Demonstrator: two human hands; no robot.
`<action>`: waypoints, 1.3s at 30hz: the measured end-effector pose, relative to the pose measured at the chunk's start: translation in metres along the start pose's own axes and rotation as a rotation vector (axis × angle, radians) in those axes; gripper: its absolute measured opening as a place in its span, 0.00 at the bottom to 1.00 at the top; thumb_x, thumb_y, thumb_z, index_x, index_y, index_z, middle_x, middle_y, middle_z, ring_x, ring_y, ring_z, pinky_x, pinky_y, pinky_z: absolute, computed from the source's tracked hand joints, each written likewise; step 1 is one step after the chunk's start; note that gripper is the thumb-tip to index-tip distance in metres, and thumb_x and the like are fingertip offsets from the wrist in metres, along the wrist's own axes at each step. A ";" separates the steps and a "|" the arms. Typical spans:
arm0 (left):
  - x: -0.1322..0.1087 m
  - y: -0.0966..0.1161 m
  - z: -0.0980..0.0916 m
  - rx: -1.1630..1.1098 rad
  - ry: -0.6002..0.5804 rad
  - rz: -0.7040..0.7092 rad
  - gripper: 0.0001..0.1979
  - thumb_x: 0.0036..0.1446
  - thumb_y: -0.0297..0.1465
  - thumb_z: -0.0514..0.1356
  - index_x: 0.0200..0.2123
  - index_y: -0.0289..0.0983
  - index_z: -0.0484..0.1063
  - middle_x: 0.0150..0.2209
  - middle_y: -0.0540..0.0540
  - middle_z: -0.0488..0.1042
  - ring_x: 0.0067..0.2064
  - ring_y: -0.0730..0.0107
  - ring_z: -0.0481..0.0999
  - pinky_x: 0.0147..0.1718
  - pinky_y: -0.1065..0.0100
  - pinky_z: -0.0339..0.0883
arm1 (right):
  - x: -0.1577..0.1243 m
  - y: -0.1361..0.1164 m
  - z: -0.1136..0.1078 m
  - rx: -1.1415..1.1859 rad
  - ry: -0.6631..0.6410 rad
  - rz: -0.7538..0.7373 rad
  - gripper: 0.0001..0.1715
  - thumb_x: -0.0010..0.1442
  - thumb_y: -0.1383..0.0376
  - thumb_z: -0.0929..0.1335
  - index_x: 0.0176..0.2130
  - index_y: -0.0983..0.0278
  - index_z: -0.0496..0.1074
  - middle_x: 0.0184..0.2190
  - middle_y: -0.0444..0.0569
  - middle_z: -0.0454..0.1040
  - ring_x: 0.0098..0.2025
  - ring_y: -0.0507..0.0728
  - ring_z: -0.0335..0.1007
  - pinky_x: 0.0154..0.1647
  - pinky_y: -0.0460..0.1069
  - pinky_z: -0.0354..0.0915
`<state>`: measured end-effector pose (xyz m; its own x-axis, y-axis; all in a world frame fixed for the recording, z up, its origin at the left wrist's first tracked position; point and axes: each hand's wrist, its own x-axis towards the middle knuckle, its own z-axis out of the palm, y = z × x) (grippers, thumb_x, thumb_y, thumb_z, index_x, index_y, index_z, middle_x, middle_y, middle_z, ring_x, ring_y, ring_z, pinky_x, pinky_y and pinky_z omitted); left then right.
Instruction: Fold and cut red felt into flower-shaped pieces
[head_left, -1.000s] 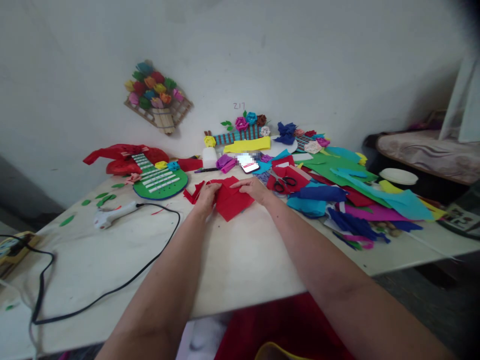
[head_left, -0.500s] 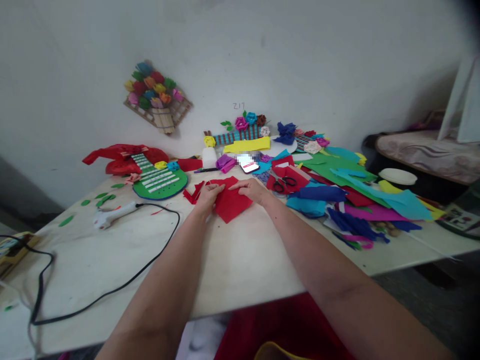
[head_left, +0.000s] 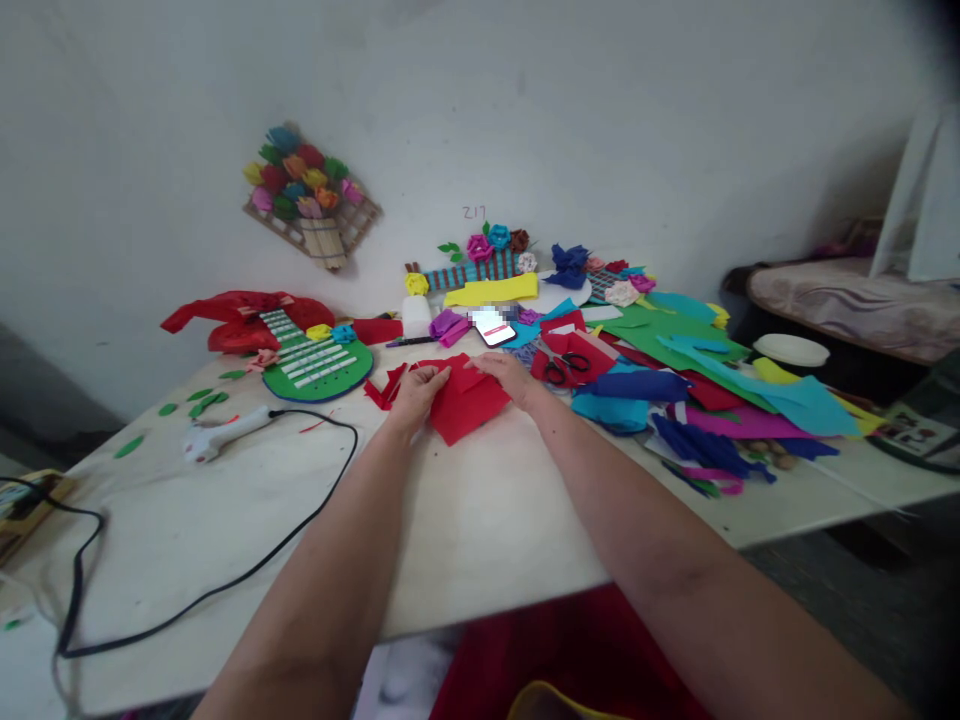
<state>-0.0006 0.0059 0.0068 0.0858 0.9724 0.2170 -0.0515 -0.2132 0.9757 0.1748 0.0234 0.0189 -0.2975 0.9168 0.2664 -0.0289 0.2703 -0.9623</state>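
A piece of red crepe paper (head_left: 466, 408) is between my two hands, just above or on the table. My left hand (head_left: 417, 393) pinches its left side between thumb and fingers. At the upper right edge, my right hand (head_left: 504, 374) has its fingers closed on the same sheet, with the fingertips partly blurred. Folded red paper scraps (head_left: 382, 392) lie just left of my left hand. Black-handled scissors (head_left: 564, 370) rest on red paper to the right of my right hand.
A white glue gun (head_left: 225, 433) with a black cord (head_left: 300, 525) lies at left, near green paper leaves (head_left: 130, 446). Behind stand a green guitar-shaped craft (head_left: 322, 372) and a phone (head_left: 495, 332). Coloured paper sheets (head_left: 705, 350) pile up at right.
My right hand's fingers have shifted slightly on the red paper's upper edge and look straighter. The paper's right side has spread a little outward. My left hand keeps its pinch.
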 end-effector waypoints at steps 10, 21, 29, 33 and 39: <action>-0.001 0.001 0.001 0.121 -0.029 0.026 0.20 0.46 0.43 0.62 0.18 0.36 0.56 0.16 0.54 0.60 0.18 0.80 0.57 0.17 0.74 0.47 | -0.007 -0.010 0.002 -0.315 0.027 0.060 0.25 0.43 0.50 0.69 0.16 0.65 0.56 0.14 0.37 0.49 0.20 0.46 0.45 0.21 0.45 0.43; -0.004 0.006 0.006 0.126 0.002 0.040 0.22 0.45 0.43 0.63 0.17 0.37 0.54 0.14 0.56 0.55 0.16 0.82 0.52 0.16 0.74 0.43 | -0.005 -0.011 0.004 -0.324 0.056 0.022 0.24 0.43 0.52 0.69 0.15 0.65 0.55 0.15 0.37 0.47 0.20 0.46 0.43 0.21 0.45 0.43; -0.009 0.011 0.009 -0.018 -0.069 -0.075 0.16 0.41 0.41 0.66 0.24 0.34 0.68 0.21 0.49 0.73 0.23 0.71 0.70 0.22 0.71 0.61 | -0.006 -0.011 0.005 -0.262 -0.024 0.017 0.24 0.44 0.51 0.68 0.17 0.64 0.55 0.16 0.38 0.49 0.21 0.46 0.45 0.22 0.45 0.44; -0.008 0.009 0.008 0.007 -0.067 -0.065 0.17 0.40 0.42 0.65 0.27 0.34 0.71 0.23 0.48 0.74 0.24 0.69 0.72 0.23 0.70 0.63 | -0.007 -0.008 0.004 -0.238 -0.071 0.050 0.22 0.44 0.51 0.68 0.19 0.65 0.60 0.16 0.39 0.53 0.22 0.47 0.49 0.23 0.45 0.47; -0.004 0.003 0.005 -0.010 -0.054 -0.012 0.15 0.40 0.40 0.66 0.26 0.34 0.72 0.24 0.48 0.74 0.23 0.72 0.71 0.22 0.72 0.62 | -0.005 -0.006 0.002 -0.255 -0.059 0.031 0.20 0.45 0.52 0.67 0.20 0.67 0.64 0.17 0.40 0.56 0.22 0.47 0.50 0.24 0.45 0.49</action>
<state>0.0040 0.0007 0.0092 0.1401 0.9684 0.2065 -0.0600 -0.1998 0.9780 0.1742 0.0169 0.0232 -0.3497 0.9091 0.2262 0.2200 0.3144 -0.9235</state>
